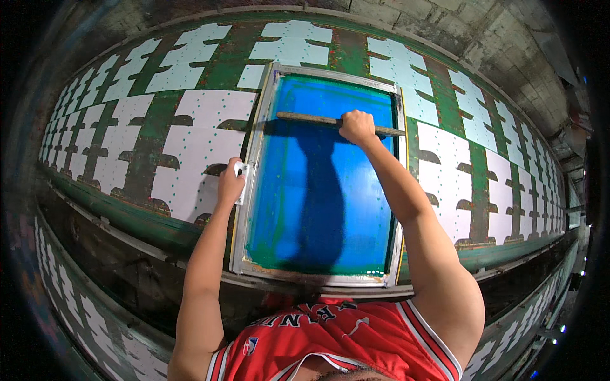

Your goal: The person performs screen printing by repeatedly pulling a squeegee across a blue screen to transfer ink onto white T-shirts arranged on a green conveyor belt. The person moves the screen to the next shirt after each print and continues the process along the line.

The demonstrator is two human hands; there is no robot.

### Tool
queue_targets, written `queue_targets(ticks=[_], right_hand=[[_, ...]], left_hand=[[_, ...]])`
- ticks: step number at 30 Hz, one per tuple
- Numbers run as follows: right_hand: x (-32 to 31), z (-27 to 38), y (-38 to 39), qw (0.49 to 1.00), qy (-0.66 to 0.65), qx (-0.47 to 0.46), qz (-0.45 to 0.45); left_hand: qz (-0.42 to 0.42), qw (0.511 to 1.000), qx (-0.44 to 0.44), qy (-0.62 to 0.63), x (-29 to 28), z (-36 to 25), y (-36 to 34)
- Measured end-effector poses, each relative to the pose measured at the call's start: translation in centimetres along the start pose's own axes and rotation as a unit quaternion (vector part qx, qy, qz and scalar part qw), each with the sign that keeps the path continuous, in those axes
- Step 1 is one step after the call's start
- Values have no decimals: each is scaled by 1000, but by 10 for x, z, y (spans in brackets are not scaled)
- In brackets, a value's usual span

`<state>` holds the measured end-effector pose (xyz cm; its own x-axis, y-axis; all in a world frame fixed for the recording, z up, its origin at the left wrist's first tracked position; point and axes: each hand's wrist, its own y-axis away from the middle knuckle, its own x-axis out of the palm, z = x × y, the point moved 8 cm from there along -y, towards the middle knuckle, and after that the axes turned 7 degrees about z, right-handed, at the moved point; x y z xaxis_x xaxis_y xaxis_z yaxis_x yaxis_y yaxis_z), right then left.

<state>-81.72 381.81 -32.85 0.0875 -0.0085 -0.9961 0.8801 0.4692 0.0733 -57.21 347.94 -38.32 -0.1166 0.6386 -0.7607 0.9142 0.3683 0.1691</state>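
A screen-printing frame (253, 190) with a metal border and a blue mesh (356, 209) lies on the long green table before me. Across the upper part of the mesh stretches a squeegee (305, 119) with a long wooden handle. My right hand (358, 126) is closed around that handle, right of its middle. At the frame's left side my left hand (232, 182) has its fingers curled on a white handle (242, 184) fixed to the border. Shadow from my arm and body falls over the middle of the mesh.
White cut fabric pieces (200, 136) with small green dots lie in rows along the green table (349, 54), on both sides of the frame. A concrete block wall (445, 25) rises behind. Another table with similar pieces (82, 298) is at the lower left.
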Motion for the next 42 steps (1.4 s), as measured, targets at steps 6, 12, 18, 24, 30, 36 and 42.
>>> queue_targets(ticks=[6, 12, 18, 24, 30, 36, 42], right_hand=[[15, 43, 107, 999, -25, -32, 1], [27, 92, 228, 997, -55, -53, -15], [45, 138, 342, 996, -72, -45, 20], [63, 166, 418, 993, -105, -23, -45], [54, 174, 446, 988, -130, -56, -60], [36, 149, 443, 950, -262, -145, 86], [45, -57, 416, 868, -372, 257, -206]], left_hand=[[-16, 1000, 16, -3, 4, 7, -5], [-23, 998, 50, 5, 1, -1, 2], [-33, 998, 55, -21, 1, 0, 2], [-42, 997, 49, -43, 7, 8, -4], [-78, 996, 47, -11, 6, 23, -6], [-60, 998, 21, 22, 8, 35, -4], [-84, 995, 42, 44, 9, 35, -1]])
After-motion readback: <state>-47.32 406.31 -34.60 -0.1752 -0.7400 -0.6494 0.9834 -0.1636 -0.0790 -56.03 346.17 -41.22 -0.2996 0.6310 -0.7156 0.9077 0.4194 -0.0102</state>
